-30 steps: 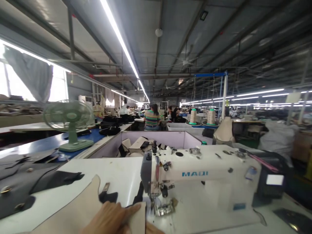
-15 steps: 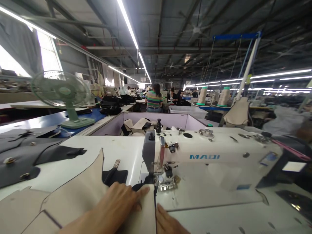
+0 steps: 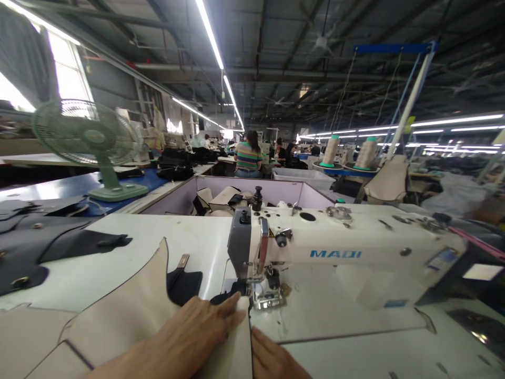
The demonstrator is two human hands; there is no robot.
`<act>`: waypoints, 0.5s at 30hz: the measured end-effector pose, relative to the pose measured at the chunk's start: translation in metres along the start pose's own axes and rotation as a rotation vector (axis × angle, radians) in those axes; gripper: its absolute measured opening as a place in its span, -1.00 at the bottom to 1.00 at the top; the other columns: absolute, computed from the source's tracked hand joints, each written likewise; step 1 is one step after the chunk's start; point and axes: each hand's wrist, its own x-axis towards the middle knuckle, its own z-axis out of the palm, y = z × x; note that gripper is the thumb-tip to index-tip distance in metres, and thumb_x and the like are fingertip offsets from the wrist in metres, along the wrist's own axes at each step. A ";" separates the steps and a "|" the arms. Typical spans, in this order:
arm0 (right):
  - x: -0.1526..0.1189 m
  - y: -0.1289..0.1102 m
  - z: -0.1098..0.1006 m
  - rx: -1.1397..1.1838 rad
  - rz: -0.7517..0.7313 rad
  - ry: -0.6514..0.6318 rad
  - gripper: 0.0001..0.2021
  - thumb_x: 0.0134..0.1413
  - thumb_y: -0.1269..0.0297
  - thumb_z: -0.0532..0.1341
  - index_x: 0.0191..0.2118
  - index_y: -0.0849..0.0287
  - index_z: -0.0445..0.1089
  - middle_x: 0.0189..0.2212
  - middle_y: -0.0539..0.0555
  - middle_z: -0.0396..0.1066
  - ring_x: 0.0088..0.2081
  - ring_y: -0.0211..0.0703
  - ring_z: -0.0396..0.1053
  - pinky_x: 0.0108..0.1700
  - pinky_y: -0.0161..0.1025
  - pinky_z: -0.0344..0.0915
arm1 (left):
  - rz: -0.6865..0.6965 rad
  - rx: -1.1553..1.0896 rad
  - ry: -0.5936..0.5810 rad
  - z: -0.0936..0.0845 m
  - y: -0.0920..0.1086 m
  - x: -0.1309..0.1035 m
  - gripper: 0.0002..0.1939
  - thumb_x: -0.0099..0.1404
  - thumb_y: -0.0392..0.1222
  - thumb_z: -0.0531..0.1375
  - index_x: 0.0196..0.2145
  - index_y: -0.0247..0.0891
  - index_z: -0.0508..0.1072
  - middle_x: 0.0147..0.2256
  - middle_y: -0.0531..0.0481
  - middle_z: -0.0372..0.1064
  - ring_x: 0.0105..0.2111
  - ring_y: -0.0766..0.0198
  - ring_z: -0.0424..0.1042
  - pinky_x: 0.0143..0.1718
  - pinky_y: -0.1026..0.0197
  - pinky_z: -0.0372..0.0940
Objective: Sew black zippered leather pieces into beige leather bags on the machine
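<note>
A beige bag panel with dark edges lies in front of the sewing machine, its curved left part standing up. My left hand rests flat on the panel, fingers stretched toward the presser foot. Along the panel's right edge lies my right hand, fingers straight and close together against the edge; its thumb is hidden. A black strap piece with a metal end sits beside the panel, beyond my left hand. Black material reaches the needle area, where the stitching point is hidden.
Dark grey pieces with metal fittings cover the table's left side. Behind the machine is a lilac-walled bin of beige and black pieces. A green fan stands at left, thread cones at right. A person in a striped top is farther off.
The view has shifted slightly. My left hand's fingers are a little straighter and spread more on the panel. My right hand stays at the edge.
</note>
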 end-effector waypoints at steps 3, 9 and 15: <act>0.019 0.014 -0.037 0.216 0.038 -0.187 -0.74 0.10 0.58 0.03 -0.37 0.16 0.41 -0.42 0.00 0.49 -0.32 -0.24 0.45 -0.10 -0.40 0.37 | 0.041 0.015 0.023 0.005 -0.002 0.002 -0.57 0.32 -0.40 -0.03 0.06 -0.07 0.34 0.03 -0.14 0.36 -0.33 0.18 0.47 -0.30 0.17 0.28; 0.030 0.035 -0.054 -0.030 0.484 -0.050 -0.59 -0.15 0.64 0.01 -0.15 0.19 0.35 -0.25 0.13 0.38 -0.20 -0.03 0.35 -0.15 -0.16 0.34 | 0.071 -0.002 0.006 0.010 -0.005 0.007 -0.54 0.27 -0.45 0.03 0.05 -0.08 0.35 0.03 -0.16 0.36 -0.33 0.19 0.48 -0.27 0.18 0.30; 0.027 0.043 -0.029 -0.175 0.369 -0.056 -0.82 -0.18 0.57 0.11 -0.42 0.15 0.25 -0.44 0.04 0.33 -0.39 -0.06 0.28 -0.31 -0.17 0.26 | 0.036 0.009 -0.062 0.001 0.000 0.011 -0.61 0.23 -0.46 0.05 -0.05 -0.14 0.41 -0.02 -0.16 0.40 -0.38 0.20 0.49 -0.33 0.21 0.29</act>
